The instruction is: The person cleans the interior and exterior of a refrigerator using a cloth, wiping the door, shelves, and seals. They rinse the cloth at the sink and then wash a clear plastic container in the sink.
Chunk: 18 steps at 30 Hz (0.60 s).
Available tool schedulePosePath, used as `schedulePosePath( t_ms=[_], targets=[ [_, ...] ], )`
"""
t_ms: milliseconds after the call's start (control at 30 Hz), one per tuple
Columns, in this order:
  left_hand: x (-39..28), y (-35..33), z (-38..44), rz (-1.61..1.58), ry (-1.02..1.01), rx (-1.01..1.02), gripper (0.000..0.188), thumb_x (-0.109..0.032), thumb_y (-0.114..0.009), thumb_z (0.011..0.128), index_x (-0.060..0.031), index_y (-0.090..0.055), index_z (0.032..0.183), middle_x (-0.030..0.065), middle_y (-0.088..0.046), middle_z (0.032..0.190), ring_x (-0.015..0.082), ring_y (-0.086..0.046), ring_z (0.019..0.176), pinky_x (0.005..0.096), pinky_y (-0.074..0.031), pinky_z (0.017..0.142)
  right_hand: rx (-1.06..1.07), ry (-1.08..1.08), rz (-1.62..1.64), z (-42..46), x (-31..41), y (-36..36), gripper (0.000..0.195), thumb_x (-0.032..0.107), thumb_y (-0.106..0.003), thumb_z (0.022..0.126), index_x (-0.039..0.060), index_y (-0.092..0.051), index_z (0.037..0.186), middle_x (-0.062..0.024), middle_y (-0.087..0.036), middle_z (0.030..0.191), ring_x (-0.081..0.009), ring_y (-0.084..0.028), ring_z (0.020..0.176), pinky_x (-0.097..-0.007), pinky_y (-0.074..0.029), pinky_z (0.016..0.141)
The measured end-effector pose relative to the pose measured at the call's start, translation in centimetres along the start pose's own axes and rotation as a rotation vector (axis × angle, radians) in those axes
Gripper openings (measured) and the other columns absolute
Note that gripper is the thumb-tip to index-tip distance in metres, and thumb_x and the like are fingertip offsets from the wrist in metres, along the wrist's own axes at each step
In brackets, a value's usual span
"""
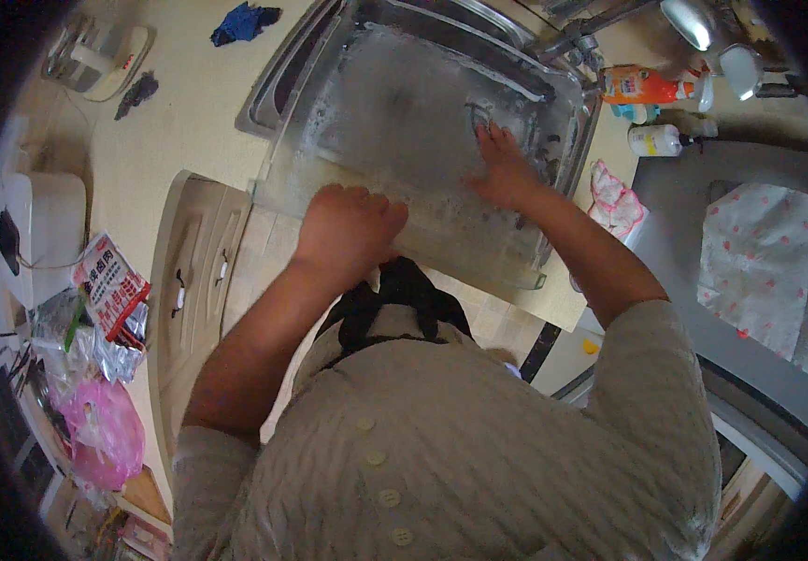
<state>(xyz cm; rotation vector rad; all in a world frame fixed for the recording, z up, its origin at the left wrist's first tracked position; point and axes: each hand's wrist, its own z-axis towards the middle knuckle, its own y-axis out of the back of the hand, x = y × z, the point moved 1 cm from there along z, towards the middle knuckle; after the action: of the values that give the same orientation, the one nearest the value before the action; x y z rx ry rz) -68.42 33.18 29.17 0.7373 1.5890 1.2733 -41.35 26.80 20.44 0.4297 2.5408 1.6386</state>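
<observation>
A wide transparent panel (404, 119), like a refrigerator shelf or drawer, lies over a stainless steel sink (263, 105). Its surface is wet and cloudy, with whitish streaks. My left hand (351, 228) is curled over the panel's near edge, fingers folded; the thumb is mostly hidden. On the right half of the panel, my right hand (505, 165) reaches forward with its fingers extended and its fingertips down. A small dark grey patch (477, 116) shows at those fingertips; whether it is a scouring pad or a mark on the panel is unclear.
A faucet (575, 38) rises at the sink's back right. Nearby stand an orange bottle (645, 85), a white pump bottle (656, 140) and a pink-edged cloth (614, 200). A blue cloth (244, 24) lies back left. Food packets (111, 284) and a pink plastic bag (104, 431) crowd the left counter.
</observation>
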Motion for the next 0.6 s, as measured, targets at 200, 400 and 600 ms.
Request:
schedulePosePath(
  t_ms=[200, 400, 600],
  targets=[
    [2.2, 1.6, 0.4, 0.068, -0.026, 0.027, 0.038, -0.038, -0.078, 0.063, -0.0119, -0.062, 0.084, 0.0056, -0.064, 0.076, 0.0272, -0.065, 0.078, 0.0411, -0.049, 0.066, 0.052, 0.093, -0.135, -0.7, 1.7, 3.4, 0.080, 0.022, -0.066, 0.076, 0.0029, -0.029, 0.144, -0.0271, -0.022, 0.150, -0.0419, -0.027, 0.137, -0.0431, -0.030, 0.111],
    [2.8, 2.9, 0.8, 0.089, 0.010, 0.032, 0.045, -0.040, -0.079, 0.061, -0.0101, -0.062, 0.090, 0.0087, -0.064, 0.081, 0.0296, -0.063, 0.080, 0.0420, -0.049, 0.069, -0.069, 0.240, -0.094, 0.2, -0.1, 4.7, 0.060, 0.013, -0.062, 0.080, 0.0134, -0.044, 0.138, -0.0214, -0.034, 0.146, -0.0372, -0.044, 0.128, -0.0405, -0.038, 0.105],
    [4.5, 2.5, -0.1, 0.102, 0.066, 0.049, 0.057, -0.039, -0.082, 0.056, -0.0060, -0.063, 0.098, 0.0119, -0.065, 0.091, 0.0331, -0.062, 0.085, 0.0425, -0.049, 0.074, -0.685, -0.031, 0.804, -3.6, -7.4, 10.3, 0.036, 0.009, -0.058, 0.085, 0.0100, -0.062, 0.121, -0.0147, -0.061, 0.122, -0.0291, -0.057, 0.115, -0.0334, -0.045, 0.094]
  ],
)
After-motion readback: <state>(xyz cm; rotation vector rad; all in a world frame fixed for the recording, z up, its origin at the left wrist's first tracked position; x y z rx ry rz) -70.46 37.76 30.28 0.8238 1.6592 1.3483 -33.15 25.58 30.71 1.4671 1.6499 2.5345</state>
